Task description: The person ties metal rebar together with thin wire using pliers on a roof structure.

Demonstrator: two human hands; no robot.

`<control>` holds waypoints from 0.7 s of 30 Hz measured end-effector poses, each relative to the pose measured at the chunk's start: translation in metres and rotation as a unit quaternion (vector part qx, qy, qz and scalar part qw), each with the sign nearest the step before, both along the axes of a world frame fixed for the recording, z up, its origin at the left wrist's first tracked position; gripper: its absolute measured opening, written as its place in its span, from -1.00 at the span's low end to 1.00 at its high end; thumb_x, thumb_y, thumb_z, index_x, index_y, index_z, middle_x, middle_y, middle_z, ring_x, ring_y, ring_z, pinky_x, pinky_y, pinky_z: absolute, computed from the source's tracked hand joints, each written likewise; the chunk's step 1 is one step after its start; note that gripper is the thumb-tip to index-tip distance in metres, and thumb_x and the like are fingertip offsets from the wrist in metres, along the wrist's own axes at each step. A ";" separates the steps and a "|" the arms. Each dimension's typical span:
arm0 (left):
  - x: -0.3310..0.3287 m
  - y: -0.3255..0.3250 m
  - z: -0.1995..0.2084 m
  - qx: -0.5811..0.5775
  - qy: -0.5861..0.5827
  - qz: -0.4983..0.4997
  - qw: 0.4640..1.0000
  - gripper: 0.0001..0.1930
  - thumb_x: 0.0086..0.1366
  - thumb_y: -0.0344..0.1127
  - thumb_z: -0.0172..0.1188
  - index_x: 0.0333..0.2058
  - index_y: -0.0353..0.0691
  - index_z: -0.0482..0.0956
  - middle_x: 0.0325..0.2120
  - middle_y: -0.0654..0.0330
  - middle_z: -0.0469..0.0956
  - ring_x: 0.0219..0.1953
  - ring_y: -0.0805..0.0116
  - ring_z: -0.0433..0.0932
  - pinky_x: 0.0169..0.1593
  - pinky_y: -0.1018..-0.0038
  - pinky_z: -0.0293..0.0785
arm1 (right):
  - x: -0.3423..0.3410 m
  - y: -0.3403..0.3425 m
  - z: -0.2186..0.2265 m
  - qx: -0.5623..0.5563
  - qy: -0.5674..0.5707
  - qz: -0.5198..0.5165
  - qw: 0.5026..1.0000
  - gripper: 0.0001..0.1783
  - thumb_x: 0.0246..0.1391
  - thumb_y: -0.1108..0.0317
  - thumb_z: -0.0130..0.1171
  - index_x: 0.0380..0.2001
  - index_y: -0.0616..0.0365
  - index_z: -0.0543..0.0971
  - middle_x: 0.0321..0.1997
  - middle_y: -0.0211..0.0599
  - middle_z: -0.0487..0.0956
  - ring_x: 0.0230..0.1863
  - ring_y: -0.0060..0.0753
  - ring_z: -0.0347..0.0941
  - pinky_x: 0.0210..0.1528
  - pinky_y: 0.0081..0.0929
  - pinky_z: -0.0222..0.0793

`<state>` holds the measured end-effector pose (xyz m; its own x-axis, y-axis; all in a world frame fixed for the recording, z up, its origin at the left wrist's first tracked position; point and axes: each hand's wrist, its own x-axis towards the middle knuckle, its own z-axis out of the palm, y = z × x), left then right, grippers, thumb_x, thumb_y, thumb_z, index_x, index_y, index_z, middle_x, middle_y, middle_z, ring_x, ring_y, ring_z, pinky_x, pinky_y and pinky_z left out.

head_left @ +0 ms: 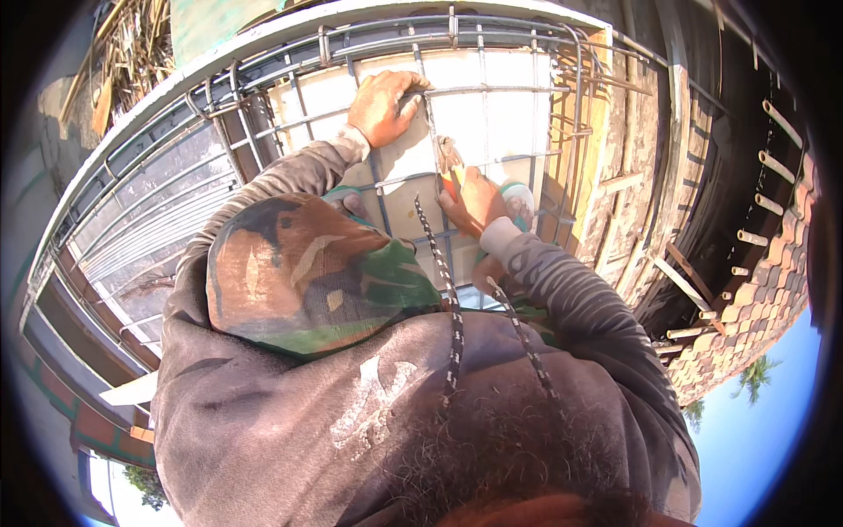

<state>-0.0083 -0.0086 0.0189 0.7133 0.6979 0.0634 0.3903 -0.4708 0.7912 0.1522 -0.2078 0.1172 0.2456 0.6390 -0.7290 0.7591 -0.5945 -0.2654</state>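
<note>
A grid of steel reinforcing bars (505, 88) spreads in front of me over a pale, sunlit panel (514, 123). At a crossing near the grid's far side, my left hand (384, 107) is closed over a bar, its fingertips and thumb curled toward the joint; any wire there is too small to make out. My right hand (477, 202) is closed around the orange handles of pincers (451, 165). Their metal head points away from me, beside a lengthwise bar and nearer to me than the left hand. Whether the jaws grip anything cannot be seen.
A long cage of bars (325, 48) runs along the pale outer edge of the formwork (158, 97). Wooden boards (615, 167) stand at the right, beyond them a tiled roof (742, 338). My knee in camouflage cloth (307, 277) and two hanging cords (450, 307) are close by.
</note>
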 end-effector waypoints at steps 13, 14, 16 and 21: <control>0.021 -0.062 0.036 -0.648 -0.127 0.173 0.730 -0.82 0.51 -0.29 0.10 -0.16 -0.32 0.49 -0.48 0.21 0.58 -0.51 0.42 0.61 -0.45 0.46 0.55 | 0.058 0.044 -0.004 0.028 0.167 -0.106 0.980 -0.58 0.18 0.36 0.10 0.09 0.27 0.43 -0.27 0.14 0.64 -0.16 0.21 0.61 -0.07 -0.10 0.49; 0.021 -0.063 0.037 -0.647 -0.130 0.165 0.733 -0.81 0.52 -0.29 0.10 -0.16 -0.32 0.49 -0.49 0.21 0.58 -0.53 0.42 0.60 -0.48 0.47 0.53 | 0.065 0.047 -0.010 0.024 0.158 -0.043 0.986 -0.56 0.18 0.34 0.10 0.10 0.27 0.43 -0.27 0.14 0.64 -0.17 0.19 0.61 -0.07 -0.10 0.49; 0.019 -0.062 0.040 -0.643 -0.136 0.150 0.738 -0.80 0.53 -0.27 0.10 -0.17 -0.33 0.49 -0.51 0.21 0.56 -0.57 0.43 0.58 -0.52 0.49 0.50 | 0.075 0.058 -0.015 -0.009 0.112 0.128 0.985 -0.56 0.20 0.30 0.07 0.10 0.27 0.44 -0.22 0.16 0.65 -0.15 0.19 0.60 -0.04 -0.10 0.50; 0.027 -0.060 0.044 -0.631 -0.118 0.124 0.756 -0.79 0.53 -0.27 0.09 -0.17 -0.34 0.48 -0.52 0.20 0.55 -0.57 0.43 0.57 -0.52 0.50 0.48 | 0.075 0.093 -0.011 -0.097 0.079 0.207 0.970 -0.54 0.21 0.35 0.03 0.17 0.20 0.44 -0.12 0.13 0.67 -0.09 0.14 0.62 0.06 -0.14 0.51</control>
<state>0.0184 -0.0686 0.0625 0.6238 0.4187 -0.6599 0.1205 0.7827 0.6106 0.2275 -0.1146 0.1064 -0.1278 0.5059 -0.8531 0.9024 -0.2976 -0.3117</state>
